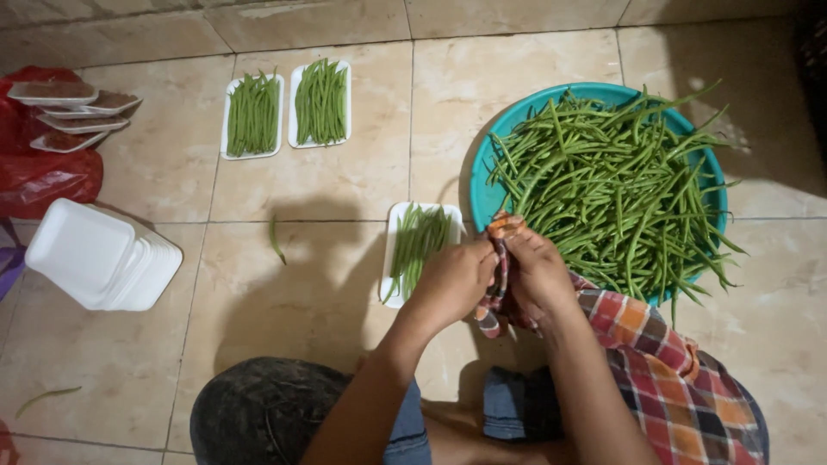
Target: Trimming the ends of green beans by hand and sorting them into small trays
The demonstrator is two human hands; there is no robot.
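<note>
Handling: a checked cloth (498, 258) is gripped between both hands over the floor, just in front of the knees.
Left hand (452, 280): closed on the cloth's left edge, thumb side up.
Right hand (538, 271): closed on the same cloth, touching the left hand; a checked sleeve (680, 379) is seen on that arm.
Step judged: a pause in the filling of trays; no beans are held.
Next move calls for: the cloth to be released from one hand before beans can be picked.
Bean heap (616, 185): piled in a teal basin (482, 185), just beyond and right of the hands.
Part-filled tray (418, 245): on the floor, just left of the hands.
Filled trays (289, 112): two, well apart, far left.
Empty tray stack (99, 254): far left.
</note>
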